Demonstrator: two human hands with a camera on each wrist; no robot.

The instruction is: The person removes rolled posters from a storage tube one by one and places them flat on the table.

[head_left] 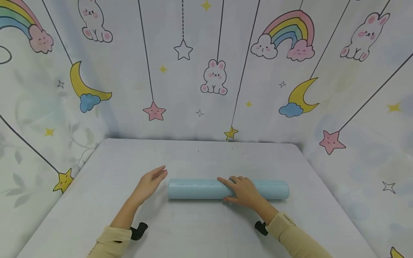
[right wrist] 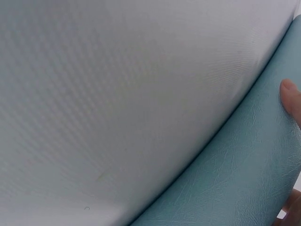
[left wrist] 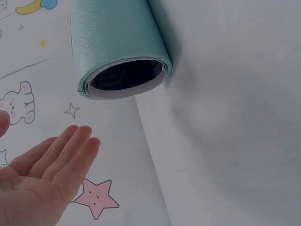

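While the right hand (head_left: 243, 191) curves thumb and fingers over the rolled light-blue mat (head_left: 196, 190) near its middle, the left hand (head_left: 150, 184), fingers extended, holds nothing just beside the mat's left end, not touching. The mat lies on the counter (head_left: 193, 229), long axis running left to right.
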